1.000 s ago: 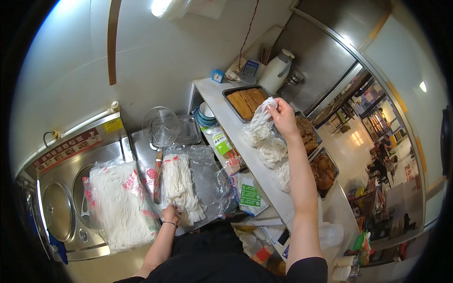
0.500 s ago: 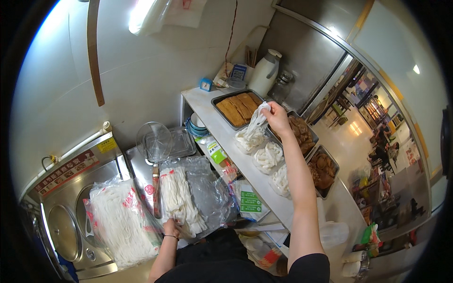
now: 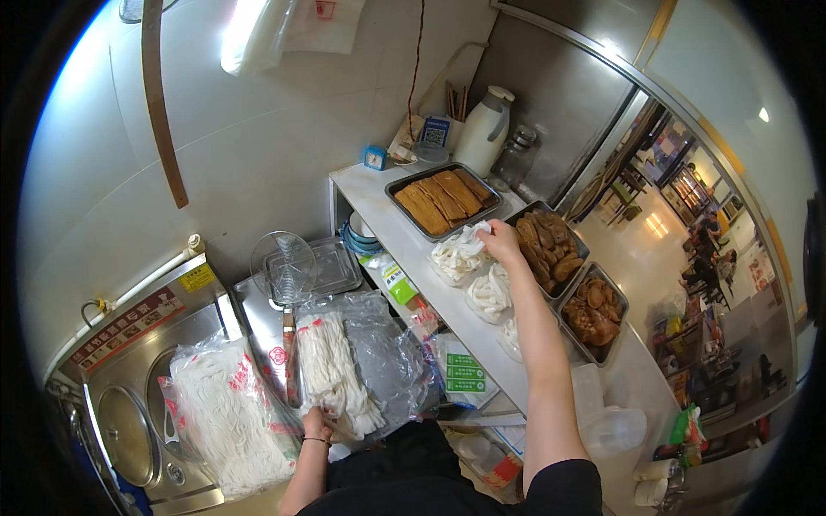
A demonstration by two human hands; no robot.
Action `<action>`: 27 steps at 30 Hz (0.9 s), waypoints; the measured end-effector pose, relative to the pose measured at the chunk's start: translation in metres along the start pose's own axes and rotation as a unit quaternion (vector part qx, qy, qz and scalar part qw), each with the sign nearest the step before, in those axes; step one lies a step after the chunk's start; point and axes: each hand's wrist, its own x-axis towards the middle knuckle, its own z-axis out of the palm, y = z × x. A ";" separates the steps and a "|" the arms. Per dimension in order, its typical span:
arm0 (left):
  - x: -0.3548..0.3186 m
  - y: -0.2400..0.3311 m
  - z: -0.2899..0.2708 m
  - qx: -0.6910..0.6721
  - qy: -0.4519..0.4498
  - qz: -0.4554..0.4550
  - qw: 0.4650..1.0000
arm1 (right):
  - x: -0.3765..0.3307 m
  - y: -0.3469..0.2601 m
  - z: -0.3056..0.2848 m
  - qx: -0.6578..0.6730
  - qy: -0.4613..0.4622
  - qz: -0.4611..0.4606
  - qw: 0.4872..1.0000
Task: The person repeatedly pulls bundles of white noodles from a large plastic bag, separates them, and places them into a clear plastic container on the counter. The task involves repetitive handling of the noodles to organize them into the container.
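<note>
My right hand (image 3: 499, 241) pinches the end of a clump of white noodles (image 3: 456, 258), which rests in a clear tub on the counter's ledge. Two more noodle portions sit in a row nearer me; my right forearm partly covers the nearest. My left hand (image 3: 317, 425) is closed low beside the near end of a noodle bundle (image 3: 331, 361), lying on an opened plastic bag (image 3: 387, 353); what its fingers grip is hidden. To the left, a larger bag of noodles (image 3: 228, 404) lies over the steel stove top.
Behind the noodle tubs stand a tray of brown slabs (image 3: 443, 202) and two trays of dark braised food (image 3: 551, 245). A white jug (image 3: 486, 129) and a glass jar (image 3: 516, 156) are at the back. A wire strainer (image 3: 284, 267) lies by a steel tray (image 3: 331, 267).
My right hand has come down, and the noodles that hung stretched from it are now gathered in the far tub. My left hand stays by the noodle bundle. The view has shifted slightly.
</note>
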 end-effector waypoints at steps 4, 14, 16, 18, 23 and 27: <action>0.007 -0.003 -0.004 -0.014 0.003 -0.006 1.000 | -0.012 -0.012 -0.009 -0.120 -0.006 0.075 0.990; 0.008 -0.005 -0.005 0.004 0.007 -0.009 1.000 | -0.023 -0.001 -0.012 -0.293 0.016 0.096 0.951; 0.005 -0.004 -0.004 0.010 0.008 -0.012 1.000 | -0.028 -0.006 -0.011 -0.308 0.023 0.093 0.947; 0.005 -0.004 -0.005 0.008 0.015 -0.008 1.000 | -0.033 -0.009 -0.008 -0.309 0.034 0.073 0.948; 0.001 -0.003 -0.002 0.002 0.012 -0.003 1.000 | -0.049 -0.020 -0.001 -0.332 0.003 -0.051 0.942; 0.005 -0.003 -0.001 0.004 0.005 -0.005 1.000 | -0.054 -0.015 0.015 -0.367 0.001 -0.107 0.924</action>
